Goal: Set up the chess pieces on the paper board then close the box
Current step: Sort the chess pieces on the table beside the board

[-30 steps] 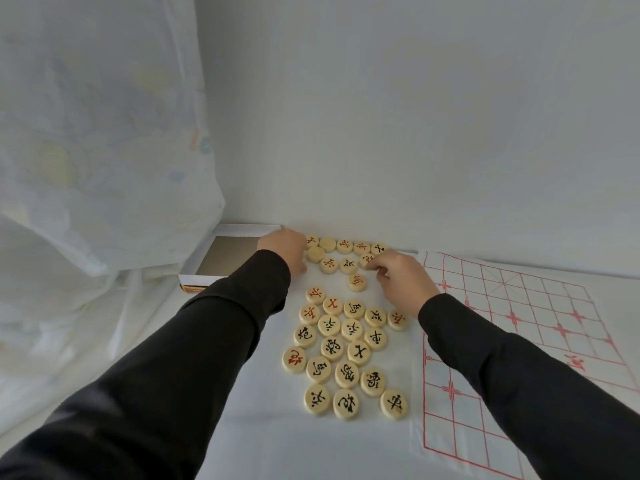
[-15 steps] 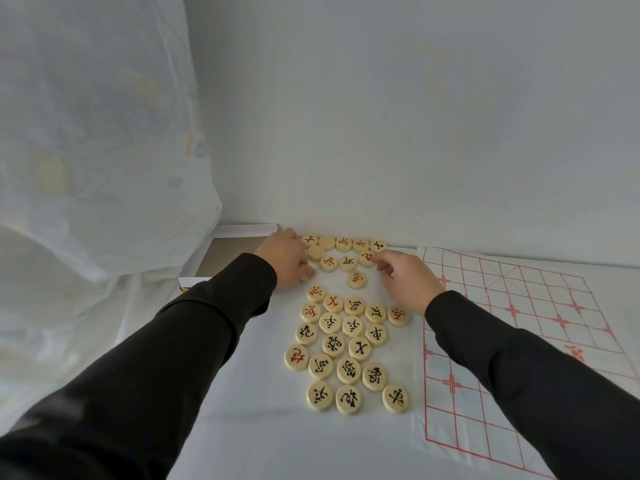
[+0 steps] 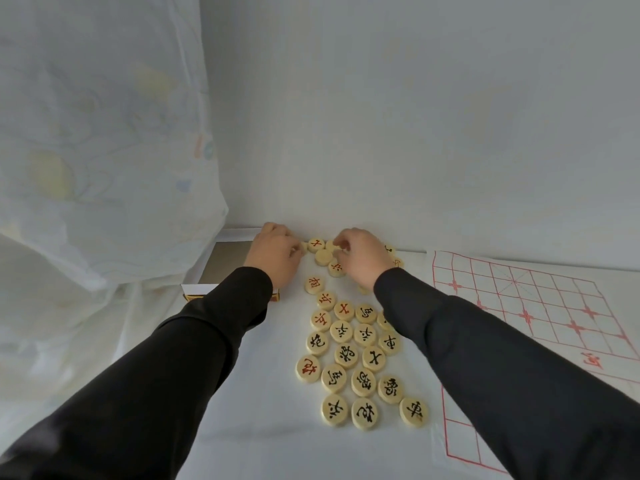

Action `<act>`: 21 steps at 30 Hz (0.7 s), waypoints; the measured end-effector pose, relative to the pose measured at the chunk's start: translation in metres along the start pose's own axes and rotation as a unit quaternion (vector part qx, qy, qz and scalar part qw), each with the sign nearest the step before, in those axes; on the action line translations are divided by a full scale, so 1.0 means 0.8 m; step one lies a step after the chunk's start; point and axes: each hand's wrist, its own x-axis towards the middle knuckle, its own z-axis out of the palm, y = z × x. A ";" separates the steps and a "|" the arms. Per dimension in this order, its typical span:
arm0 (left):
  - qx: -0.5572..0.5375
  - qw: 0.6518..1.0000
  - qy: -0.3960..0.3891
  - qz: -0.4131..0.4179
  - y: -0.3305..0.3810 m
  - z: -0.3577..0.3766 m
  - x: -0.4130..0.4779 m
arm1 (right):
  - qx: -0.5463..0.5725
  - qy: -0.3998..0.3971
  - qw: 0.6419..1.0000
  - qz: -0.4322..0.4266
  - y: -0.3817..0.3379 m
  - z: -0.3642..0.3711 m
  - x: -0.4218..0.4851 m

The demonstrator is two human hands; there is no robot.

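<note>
Several round wooden chess pieces (image 3: 346, 355) with black or red characters lie in a loose cluster on the white table. At the far end of the cluster, by the wall, my left hand (image 3: 275, 256) pinches a piece at its fingertips. My right hand (image 3: 363, 256) has its fingers curled over another far piece (image 3: 337, 244). A blank piece (image 3: 323, 257) sits between the two hands. The paper board (image 3: 540, 306) with a red grid lies flat at the right, with no pieces on it. The open box (image 3: 225, 261) sits behind my left wrist, mostly hidden.
A pale printed curtain (image 3: 97, 150) hangs at the left and drapes onto the table beside the box. A plain white wall (image 3: 415, 116) stands right behind the pieces. Black sleeves cover both of my arms.
My right hand has moved left along the far row of pieces, toward my left hand. My left hand has shifted slightly back toward the wall. The camera has tilted a little.
</note>
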 end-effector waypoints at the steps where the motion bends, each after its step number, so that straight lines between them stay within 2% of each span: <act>1: -0.013 1.000 0.000 -0.007 0.000 -0.001 0.005 | -0.017 -0.013 1.000 0.006 -0.007 0.004 0.008; 7: 0.019 0.999 -0.041 -0.001 -0.001 -0.002 0.026 | -0.167 -0.059 0.984 0.001 -0.021 0.028 0.032; 14: 0.046 0.996 -0.068 -0.020 -0.007 0.014 0.035 | -0.121 -0.079 0.989 -0.004 -0.007 0.026 0.033; 21: 0.005 0.996 -0.075 -0.045 -0.004 0.014 0.028 | -0.177 -0.091 0.979 -0.049 -0.022 0.033 0.042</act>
